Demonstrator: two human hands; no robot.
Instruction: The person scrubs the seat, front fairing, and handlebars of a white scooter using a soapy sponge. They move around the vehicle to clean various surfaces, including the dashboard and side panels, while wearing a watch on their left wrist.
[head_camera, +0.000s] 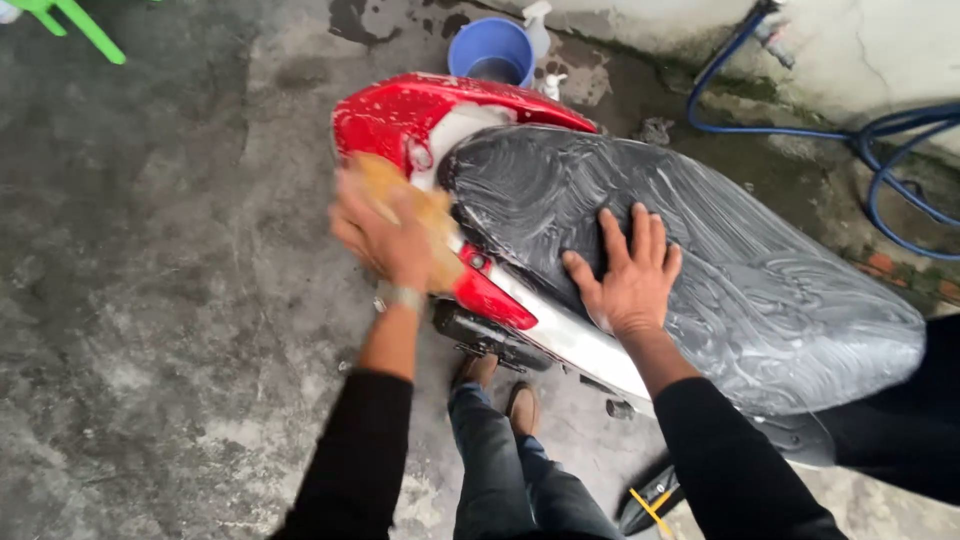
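Observation:
A red scooter stands below me, its tail pointing away. Its black seat is covered in soapy streaks. My left hand presses a tan sponge against the red and silver side panel by the tail; the hand is blurred. My right hand lies flat with fingers spread on the near part of the seat, holding nothing. Both arms wear black sleeves, and a watch sits on the left wrist.
A blue bucket stands beyond the tail, with a white bottle next to it. A blue hose coils along the wall at right. Green chair legs show top left. The concrete floor is wet.

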